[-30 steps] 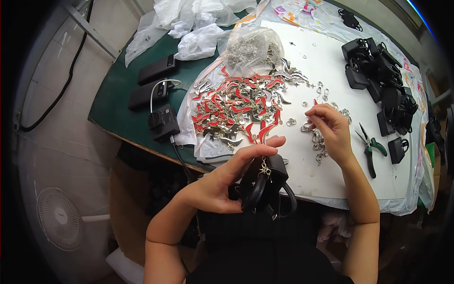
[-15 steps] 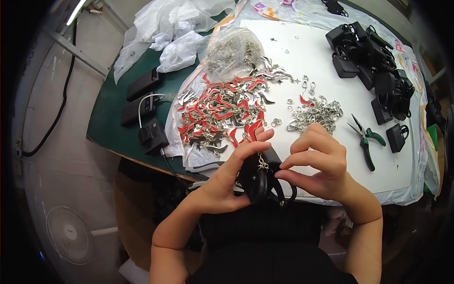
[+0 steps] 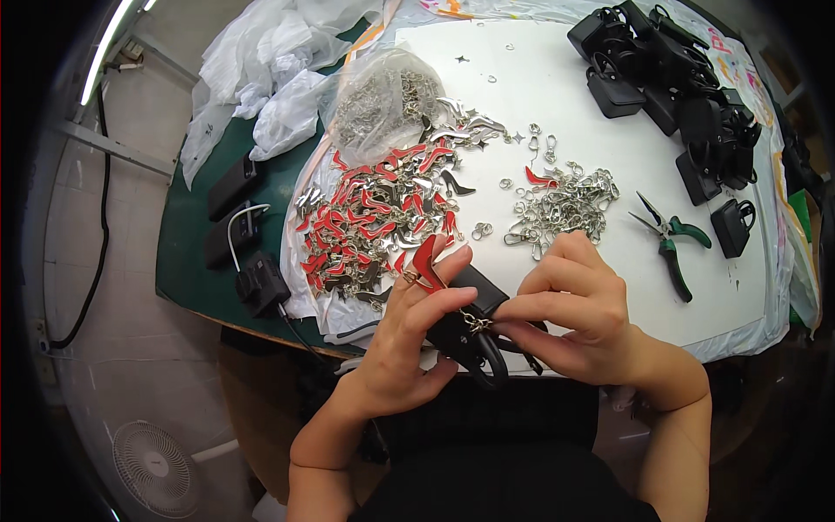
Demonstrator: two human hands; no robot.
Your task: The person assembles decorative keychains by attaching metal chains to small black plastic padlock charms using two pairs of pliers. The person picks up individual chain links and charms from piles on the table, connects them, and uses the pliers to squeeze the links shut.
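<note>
A small black handbag (image 3: 480,291) with a looped black handle (image 3: 496,364) is held low over the table's front edge. My left hand (image 3: 396,352) is closed round its left side. A red high-heel charm (image 3: 426,262) lies against the left fingers. Its short silver chain (image 3: 476,323) runs across the bag to the handle's base. My right hand (image 3: 584,315) is closed, thumb and forefinger pinched at the chain's end beside the bag; the tiny part between those fingertips is hidden.
Red, black and silver shoe charms (image 3: 374,217) are heaped left, near a clear bag of metal parts (image 3: 383,109). Silver clasps (image 3: 570,207) lie in a pile. Green-handled pliers (image 3: 670,244) rest at right, with black mini bags (image 3: 696,113) beyond. Power banks (image 3: 233,235) sit left.
The red charm has come toward me and now lies across my left fingers. The bag has tilted, and my right fingertips have closed in on the chain. The whole view has shifted slightly.
</note>
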